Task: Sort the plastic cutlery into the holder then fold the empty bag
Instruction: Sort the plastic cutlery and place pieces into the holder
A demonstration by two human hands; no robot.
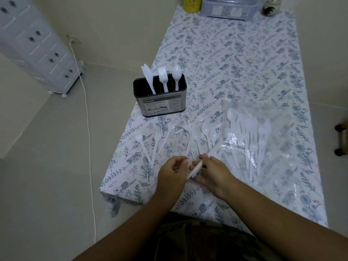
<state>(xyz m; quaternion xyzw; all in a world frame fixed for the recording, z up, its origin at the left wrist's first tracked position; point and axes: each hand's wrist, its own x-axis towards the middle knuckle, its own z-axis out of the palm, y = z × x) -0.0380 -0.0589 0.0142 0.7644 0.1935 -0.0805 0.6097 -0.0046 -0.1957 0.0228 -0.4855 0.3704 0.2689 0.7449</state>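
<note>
Left hand (174,169) and right hand (211,173) together near the front edge of the table (263,53), both pinching one small bundle of white plastic cutlery (195,167), fingers curled round it. Bundle slanted, long axis from lower left to upper right; fork tines just above the fingertips, pointing away. More white forks and spoons (199,134) loose on the floral cloth just beyond the hands, handles mostly toward the body, heads toward the far end. Further pieces inside the clear plastic bag (263,132) to the right, crinkled and glossy, lying flat. Black-and-steel holder (160,99) on the left edge of the table, upright, split into compartments: knives (147,76) left, forks (162,77) middle, spoon (176,75) right, all heads up. Label on the front reading "Kasso"; smaller print too blurred to read.
</note>
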